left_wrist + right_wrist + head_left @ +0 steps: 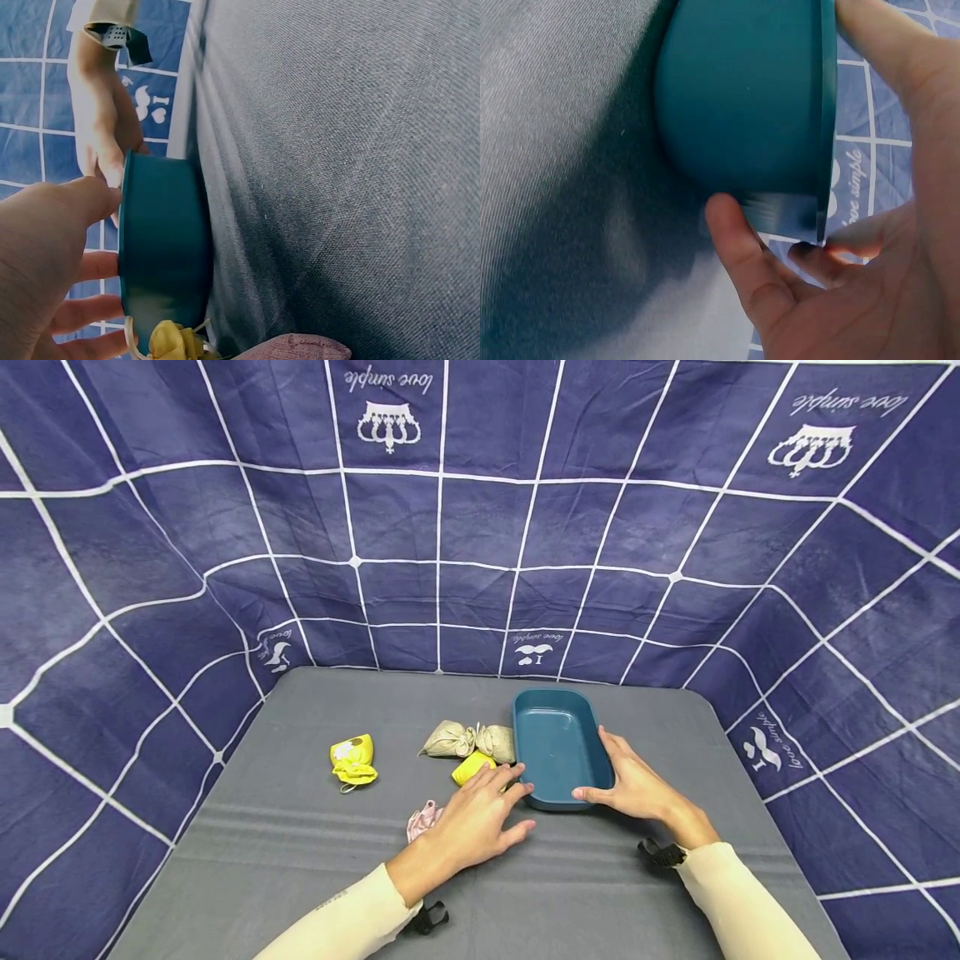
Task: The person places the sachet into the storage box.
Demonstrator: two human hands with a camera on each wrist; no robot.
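A dark teal plastic tub (558, 752) with rounded corners stands on the grey surface. At its near right corner my right hand (633, 781) grips it, thumb at the near rim and fingers along the outer right wall. My left hand (483, 814) reaches toward the left rim with spread fingers, fingertips right at the near left corner. Partly hidden behind that hand are a yellow cloth pouch (472, 768) and a pink cloth pouch (423, 820). Two beige cloth pouches (450, 740) lie against the tub's left side.
Farther left lies another yellow pouch (352, 762) with a white patch and a string loop. Blue cloth with white grid lines (480, 535) hangs around the back and sides of the grey table (300, 868). Black straps (660, 852) sit at both wrists.
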